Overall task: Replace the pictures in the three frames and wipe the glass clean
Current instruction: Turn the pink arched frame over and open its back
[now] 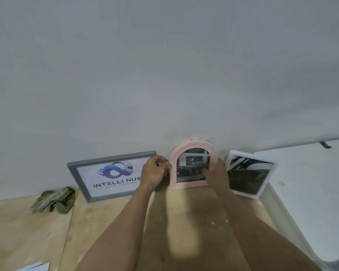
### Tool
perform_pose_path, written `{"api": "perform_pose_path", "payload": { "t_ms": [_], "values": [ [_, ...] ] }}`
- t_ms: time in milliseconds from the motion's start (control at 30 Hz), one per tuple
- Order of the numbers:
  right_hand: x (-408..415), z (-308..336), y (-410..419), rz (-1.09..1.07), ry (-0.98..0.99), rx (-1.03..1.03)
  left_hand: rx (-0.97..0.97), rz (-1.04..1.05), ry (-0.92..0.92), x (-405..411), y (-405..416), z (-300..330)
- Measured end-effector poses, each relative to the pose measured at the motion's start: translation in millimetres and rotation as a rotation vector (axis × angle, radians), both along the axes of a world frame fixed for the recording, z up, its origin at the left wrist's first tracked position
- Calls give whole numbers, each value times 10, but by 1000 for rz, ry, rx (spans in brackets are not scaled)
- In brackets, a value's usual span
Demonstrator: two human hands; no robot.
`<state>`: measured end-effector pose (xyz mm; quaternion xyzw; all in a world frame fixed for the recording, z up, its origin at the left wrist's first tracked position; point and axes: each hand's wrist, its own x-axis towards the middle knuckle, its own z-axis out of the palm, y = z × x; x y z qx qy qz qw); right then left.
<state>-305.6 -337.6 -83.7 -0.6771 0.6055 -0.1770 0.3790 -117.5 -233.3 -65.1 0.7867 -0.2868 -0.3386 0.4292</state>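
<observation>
Head view — both hands grip pink frame (192, 165).

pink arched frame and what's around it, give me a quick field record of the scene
pink arched frame: upright against the wall, between the other two frames
left hand: fingers curled at its left edge
right hand: grips its right edge, thumb on the glass
grey frame: left, leaning, logo print inside
white frame: right, leaning
green cloth: crumpled on the wooden surface, far left

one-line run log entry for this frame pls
phase: setting pink arched frame against wall | left hand: grips its left edge | right hand: holds its right edge | green cloth: idle on table
</observation>
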Motion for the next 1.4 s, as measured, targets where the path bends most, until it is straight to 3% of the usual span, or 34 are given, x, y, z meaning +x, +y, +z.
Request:
{"api": "perform_pose_path", "payload": {
  "t_ms": [100, 267, 400, 567, 667, 767, 900, 967, 1067, 1133, 1200, 1267, 1400],
  "values": [
    [-13, -313, -299, 59, 67, -5, 41, 19, 40, -93, -282, -135],
    [-36, -434, -496, -11, -33, -3, 57, 22, 75, -153, -485, -280],
    [-123, -354, -426, -51, -56, -76, 24, 50, 90, -169, -411, -312],
    [-365, -207, -48, 95, -140, -215, -66, 126, 245, -129, -120, -229],
    [-462, -162, 310, 177, -123, -487, -180, 208, 440, -192, 97, -3],
    [-432, -63, 724, 279, 44, -814, -262, 274, 675, -301, 373, 254],
    [-402, 37, 1343, 382, 174, -910, -258, 288, 762, -326, 863, 370],
    [-382, 53, 1621, 453, 111, -798, -262, 303, 790, -293, 1208, 409],
    [-444, -2, 1869, 505, -109, -421, -272, 290, 855, -222, 1753, 361],
    [-555, -4, 2004, 309, -226, -210, -318, 318, 951, -180, 2121, 266],
    [-650, 30, 2154, 59, -281, 159, -364, 361, 1062, -176, 2462, 177],
    [-687, 31, 2268, -122, -466, 536, -397, 365, 1148, -205, 2706, 80],
    [-668, 26, 2532, -221, -640, 752, -459, 372, 1222, -302, 3053, -54]
  ]
}}
